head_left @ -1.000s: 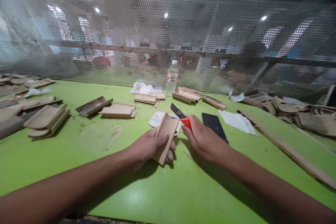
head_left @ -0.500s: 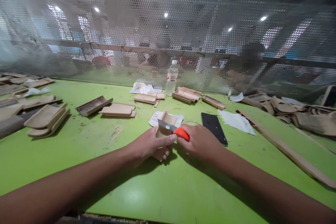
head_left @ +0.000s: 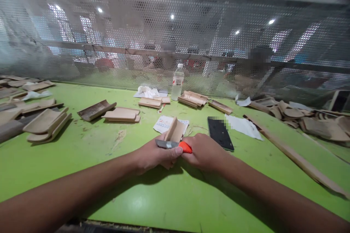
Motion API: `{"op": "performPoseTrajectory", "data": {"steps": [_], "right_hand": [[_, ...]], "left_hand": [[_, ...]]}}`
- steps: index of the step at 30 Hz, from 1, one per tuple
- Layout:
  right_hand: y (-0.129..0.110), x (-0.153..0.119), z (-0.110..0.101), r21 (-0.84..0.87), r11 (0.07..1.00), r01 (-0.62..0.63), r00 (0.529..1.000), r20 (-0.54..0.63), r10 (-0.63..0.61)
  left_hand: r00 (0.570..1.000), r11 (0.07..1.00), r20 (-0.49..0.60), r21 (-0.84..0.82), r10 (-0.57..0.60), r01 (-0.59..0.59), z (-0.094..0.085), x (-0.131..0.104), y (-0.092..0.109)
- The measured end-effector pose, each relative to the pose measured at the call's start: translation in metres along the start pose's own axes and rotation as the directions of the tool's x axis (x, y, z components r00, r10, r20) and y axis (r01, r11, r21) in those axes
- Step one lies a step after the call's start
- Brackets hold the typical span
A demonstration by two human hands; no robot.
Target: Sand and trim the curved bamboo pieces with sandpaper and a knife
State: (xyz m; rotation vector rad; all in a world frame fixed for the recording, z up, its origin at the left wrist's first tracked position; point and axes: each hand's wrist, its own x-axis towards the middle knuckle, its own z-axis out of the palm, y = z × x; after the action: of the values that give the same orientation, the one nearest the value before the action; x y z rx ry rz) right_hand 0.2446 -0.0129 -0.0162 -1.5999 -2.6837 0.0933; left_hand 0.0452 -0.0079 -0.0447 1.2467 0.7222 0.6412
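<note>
My left hand (head_left: 154, 155) is closed around a curved, pale bamboo piece (head_left: 175, 130), whose upper end sticks up above the fingers. My right hand (head_left: 201, 151) grips the orange handle of a knife (head_left: 169, 144). The knife's grey blade points left and lies across the lower part of the bamboo piece, close to my left thumb, which touches the front of the orange handle. The lower end of the piece is hidden by my left hand. Just behind it lies a printed paper sheet (head_left: 163, 123) on the green table (head_left: 136, 204).
Near my right hand are a black phone (head_left: 220, 133) and a white paper (head_left: 244, 127). A long strip (head_left: 298, 154) runs along the right. Stacked bamboo pieces (head_left: 46, 123) lie left. A bottle (head_left: 177, 83) stands before a perforated screen (head_left: 123, 25), with people dimly visible behind.
The knife and right hand have moved slightly down and left, toward me. The bamboo piece has tilted to the right, and the blade now crosses it lower down.
</note>
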Motion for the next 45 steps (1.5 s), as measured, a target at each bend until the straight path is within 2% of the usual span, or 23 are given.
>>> {"op": "performPoseTrajectory", "data": {"steps": [9,23,30,34,38,41,45], "right_hand": [[-0.008,0.002,-0.001,-0.1,0.99,-0.097,0.995,0.02,0.099],[-0.01,0.005,0.0,-0.178,0.973,-0.149,0.989,-0.013,0.149],[-0.013,0.005,-0.001,-0.197,0.964,-0.18,0.984,-0.033,0.177],[-0.003,0.009,-0.006,-0.195,0.942,-0.274,0.961,-0.101,0.258],[0.013,0.01,-0.01,-0.188,0.924,-0.333,0.94,-0.14,0.311],[0.016,0.009,-0.01,-0.175,0.935,-0.307,0.949,-0.13,0.287],[0.009,0.008,-0.008,-0.145,0.973,-0.179,0.983,-0.066,0.171]], "left_hand": [[0.999,0.999,-0.023,-0.038,0.028,-0.029,0.004,0.004,-0.003],[0.998,0.996,-0.061,-0.089,0.014,-0.02,0.007,0.007,-0.005],[0.999,0.964,-0.038,-0.264,-0.017,0.006,0.009,0.007,-0.01],[0.994,0.937,-0.099,-0.349,-0.037,0.001,0.011,0.009,-0.009],[0.994,0.943,-0.108,-0.333,-0.033,-0.005,0.015,0.008,-0.004],[0.996,0.961,-0.09,-0.277,-0.025,-0.001,0.016,0.007,0.0],[0.997,0.976,-0.069,-0.217,-0.02,0.005,0.013,0.006,-0.002]]}}
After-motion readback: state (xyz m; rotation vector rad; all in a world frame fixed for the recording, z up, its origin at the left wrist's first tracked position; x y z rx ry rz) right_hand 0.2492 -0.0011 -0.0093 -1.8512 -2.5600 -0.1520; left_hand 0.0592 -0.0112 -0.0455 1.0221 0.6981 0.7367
